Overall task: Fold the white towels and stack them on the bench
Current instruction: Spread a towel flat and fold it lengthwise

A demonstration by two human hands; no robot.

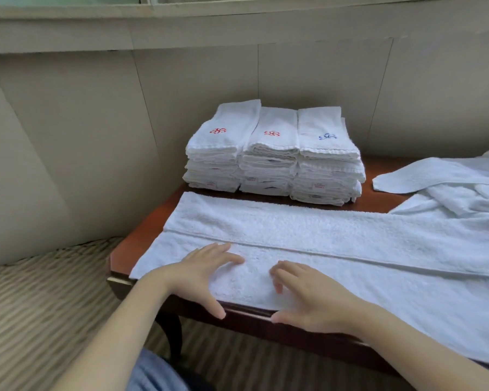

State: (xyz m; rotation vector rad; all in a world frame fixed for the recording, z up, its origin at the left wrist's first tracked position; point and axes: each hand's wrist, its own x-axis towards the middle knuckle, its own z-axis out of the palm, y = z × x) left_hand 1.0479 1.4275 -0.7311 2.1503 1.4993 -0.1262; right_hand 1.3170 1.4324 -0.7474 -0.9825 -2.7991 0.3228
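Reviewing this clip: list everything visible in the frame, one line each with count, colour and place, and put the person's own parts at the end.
stacks of folded towels: three, white, side by side at the bench's far end by the wall; two top towels carry red emblems, one blue
long towel: one, white, spread along the bench's near side, folded lengthwise
unfolded towels: a loose heap, white, far right of the bench; number unclear
bench: one, reddish-brown wood, beneath everything
carpet: striped beige, left of and below the bench
wall: beige panels, behind
left hand: flat on the long towel
right hand: flat on the long towel, beside the left

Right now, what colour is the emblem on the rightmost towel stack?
Blue emblem, clearest in the head view.
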